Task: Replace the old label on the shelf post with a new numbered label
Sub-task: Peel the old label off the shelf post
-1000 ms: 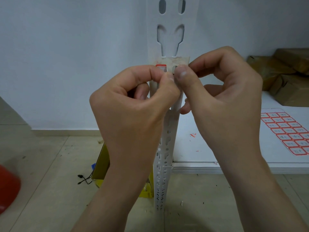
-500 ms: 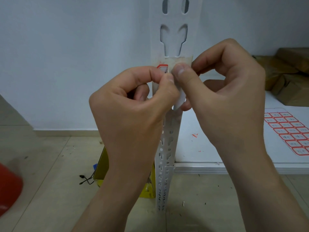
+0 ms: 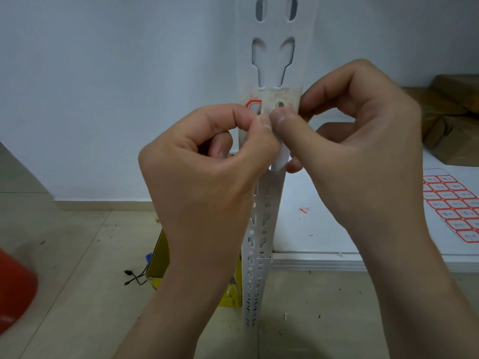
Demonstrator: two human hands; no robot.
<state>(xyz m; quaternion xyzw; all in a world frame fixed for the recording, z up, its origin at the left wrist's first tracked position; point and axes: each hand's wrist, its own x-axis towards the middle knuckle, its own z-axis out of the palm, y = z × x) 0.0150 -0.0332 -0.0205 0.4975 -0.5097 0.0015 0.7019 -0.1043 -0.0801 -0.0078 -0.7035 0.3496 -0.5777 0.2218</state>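
Pinching the red-edged label (image 3: 255, 106) against the white shelf post (image 3: 274, 81), the left hand (image 3: 204, 182) and right hand (image 3: 360, 151) meet thumb to thumb. Both close on it (yellowed residue (image 3: 285, 95) surrounds). The label sheet (image 3: 453, 206) lies on the shelf (image 3: 324, 224).

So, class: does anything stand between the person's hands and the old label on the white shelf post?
Nothing visible: the left hand and right hand already pinch at the yellowed, red-edged old label on the white slotted metal shelf post.
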